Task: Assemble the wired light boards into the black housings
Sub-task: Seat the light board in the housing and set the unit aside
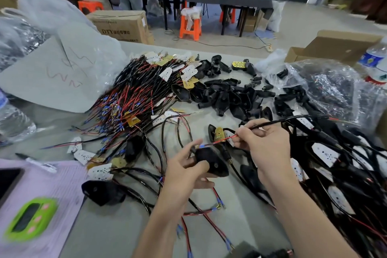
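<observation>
My left hand (186,172) grips a black housing (211,161) just above the grey table. My right hand (263,142) pinches the red and black wires (222,140) of a light board, and their blue-tipped ends reach the stem of that housing. The wires run back over my right hand as a black sheathed cable (293,119). A second black housing with a yellow board (218,134) in it lies just behind the wires. A heap of wired light boards (146,88) covers the table's left centre. Loose black housings (226,94) are piled at centre right.
Assembled units with black cables (339,165) fill the right side. Clear plastic bags (326,88) lie at right and far left. A green timer (29,218) sits on purple paper at lower left, with a marker (37,162) nearby. A water bottle (377,63) and cardboard box (335,46) stand at right.
</observation>
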`<control>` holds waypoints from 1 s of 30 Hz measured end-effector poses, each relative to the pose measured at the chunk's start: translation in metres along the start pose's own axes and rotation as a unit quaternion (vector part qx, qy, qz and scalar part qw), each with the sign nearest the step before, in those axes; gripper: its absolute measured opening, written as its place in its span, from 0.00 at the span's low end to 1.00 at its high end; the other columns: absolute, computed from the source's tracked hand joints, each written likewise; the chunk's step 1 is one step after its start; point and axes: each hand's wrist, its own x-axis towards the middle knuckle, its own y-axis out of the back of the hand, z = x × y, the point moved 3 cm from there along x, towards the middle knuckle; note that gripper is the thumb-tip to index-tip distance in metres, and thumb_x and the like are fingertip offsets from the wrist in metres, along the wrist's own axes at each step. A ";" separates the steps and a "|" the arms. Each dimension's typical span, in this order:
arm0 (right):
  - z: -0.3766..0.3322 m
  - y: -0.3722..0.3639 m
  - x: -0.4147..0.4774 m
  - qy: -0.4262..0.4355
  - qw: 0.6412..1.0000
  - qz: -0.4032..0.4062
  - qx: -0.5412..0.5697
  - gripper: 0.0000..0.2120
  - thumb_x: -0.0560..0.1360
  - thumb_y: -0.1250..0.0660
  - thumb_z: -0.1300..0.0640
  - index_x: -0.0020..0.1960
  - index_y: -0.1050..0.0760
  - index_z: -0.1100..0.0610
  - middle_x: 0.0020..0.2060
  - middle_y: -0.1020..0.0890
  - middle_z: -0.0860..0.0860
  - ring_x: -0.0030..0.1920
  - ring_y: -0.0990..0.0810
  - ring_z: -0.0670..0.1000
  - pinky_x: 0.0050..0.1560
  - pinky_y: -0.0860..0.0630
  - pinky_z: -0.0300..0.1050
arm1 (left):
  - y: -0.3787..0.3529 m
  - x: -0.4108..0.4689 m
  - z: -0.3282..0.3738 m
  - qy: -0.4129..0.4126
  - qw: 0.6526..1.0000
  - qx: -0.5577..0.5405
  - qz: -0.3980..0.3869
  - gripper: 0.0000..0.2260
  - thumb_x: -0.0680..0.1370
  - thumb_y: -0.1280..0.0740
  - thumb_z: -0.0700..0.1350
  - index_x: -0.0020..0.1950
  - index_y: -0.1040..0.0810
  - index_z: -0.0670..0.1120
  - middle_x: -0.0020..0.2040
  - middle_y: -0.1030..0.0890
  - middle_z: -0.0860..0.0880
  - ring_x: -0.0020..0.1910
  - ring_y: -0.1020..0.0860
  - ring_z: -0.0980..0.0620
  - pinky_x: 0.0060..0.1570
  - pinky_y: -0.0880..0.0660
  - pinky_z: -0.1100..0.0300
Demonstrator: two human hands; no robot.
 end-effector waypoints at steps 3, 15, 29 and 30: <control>0.000 0.002 -0.003 0.011 1.000 0.020 -0.001 0.09 0.70 0.27 0.65 0.38 0.18 0.51 0.31 0.15 0.59 0.34 0.13 0.59 0.37 0.17 0.46 | -0.001 -0.004 -0.001 -0.012 1.000 -0.004 0.004 0.21 0.75 0.28 0.36 0.62 0.18 0.58 0.51 0.13 0.45 0.45 0.13 0.41 0.38 0.17 0.54; -0.003 0.005 -0.017 0.033 0.999 -0.022 0.015 0.07 0.72 0.26 0.69 0.40 0.21 0.61 0.30 0.17 0.62 0.31 0.15 0.59 0.34 0.18 0.45 | 0.000 0.009 -0.009 0.011 0.988 0.010 0.154 0.07 0.78 0.31 0.37 0.51 0.17 0.48 0.39 0.13 0.46 0.36 0.14 0.45 0.33 0.19 0.61; 0.013 -0.001 -0.019 -0.014 0.997 -0.063 0.049 0.08 0.73 0.30 0.74 0.41 0.23 0.64 0.30 0.18 0.62 0.30 0.18 0.56 0.33 0.20 0.45 | -0.005 0.009 -0.007 -0.004 0.993 -0.050 0.106 0.12 0.75 0.24 0.35 0.57 0.18 0.44 0.42 0.13 0.44 0.41 0.13 0.42 0.39 0.18 0.60; 0.014 -0.001 -0.019 -0.013 0.997 -0.070 0.039 0.08 0.73 0.30 0.75 0.41 0.23 0.64 0.30 0.18 0.61 0.30 0.18 0.56 0.33 0.20 0.46 | -0.004 0.009 -0.007 -0.003 0.992 -0.062 0.107 0.13 0.75 0.24 0.35 0.58 0.18 0.43 0.42 0.13 0.44 0.41 0.13 0.43 0.40 0.18 0.60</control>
